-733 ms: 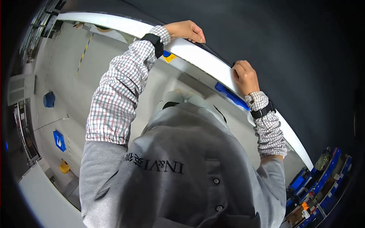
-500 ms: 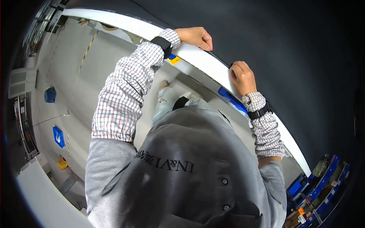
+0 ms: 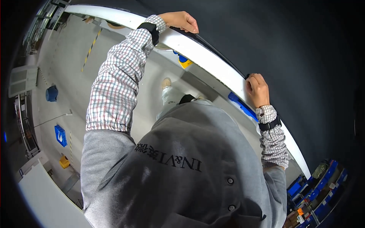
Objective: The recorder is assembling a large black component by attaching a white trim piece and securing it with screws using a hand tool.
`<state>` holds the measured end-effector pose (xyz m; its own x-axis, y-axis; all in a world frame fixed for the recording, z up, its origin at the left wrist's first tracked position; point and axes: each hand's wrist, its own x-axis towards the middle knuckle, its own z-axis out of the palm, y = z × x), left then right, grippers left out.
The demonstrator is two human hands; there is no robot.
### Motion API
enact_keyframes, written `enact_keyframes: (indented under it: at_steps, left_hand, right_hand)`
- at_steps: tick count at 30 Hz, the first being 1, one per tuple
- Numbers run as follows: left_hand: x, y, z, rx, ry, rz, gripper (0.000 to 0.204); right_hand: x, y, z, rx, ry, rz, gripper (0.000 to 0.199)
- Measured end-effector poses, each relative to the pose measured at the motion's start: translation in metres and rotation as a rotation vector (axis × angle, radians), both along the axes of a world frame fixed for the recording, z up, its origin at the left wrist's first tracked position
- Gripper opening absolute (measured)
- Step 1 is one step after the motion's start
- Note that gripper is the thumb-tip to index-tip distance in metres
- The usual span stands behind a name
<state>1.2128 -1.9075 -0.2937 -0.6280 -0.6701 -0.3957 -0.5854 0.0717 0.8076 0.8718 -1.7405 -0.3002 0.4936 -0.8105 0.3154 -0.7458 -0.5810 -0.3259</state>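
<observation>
Along the near edge of a large black surface (image 3: 296, 72) runs a thin black cord-like strip (image 3: 220, 57). It spans from one hand to the other, close to the white table edge (image 3: 197, 53). My left hand (image 3: 181, 21) is closed at the far left part of the edge, fingertips pinching down on the strip. Nearer and to the right, my right hand (image 3: 258, 90) is closed too, with a small dark end or fold showing at its thumb and forefinger. Whether the strip is a separate cord or the surface's own hem, I cannot tell.
Below the table edge are a blue bin (image 3: 243, 106) and a yellow-and-blue object (image 3: 184, 62). Blue shelf bins (image 3: 325, 182) stand at lower right. On the floor to the left are a dark blue bucket (image 3: 52, 93), a blue box (image 3: 60, 135) and a yellow container (image 3: 64, 162).
My hands have moved farther apart along the edge: the left up and to the left, the right down and to the right. Both stay closed, and the strip between them shows longer.
</observation>
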Motion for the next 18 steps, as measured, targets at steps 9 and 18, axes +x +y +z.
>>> enact_keyframes:
  at_steps: [9, 18]
  left_hand:
    - [-0.021, 0.013, -0.006, 0.029, 0.100, 0.006, 0.016]
    - [-0.055, 0.020, -0.002, 0.054, 0.128, -0.028, 0.015]
  right_hand:
    - [0.044, -0.028, -0.008, -0.046, -0.033, 0.061, 0.014]
    - [0.067, -0.050, -0.006, -0.077, -0.083, 0.083, 0.011]
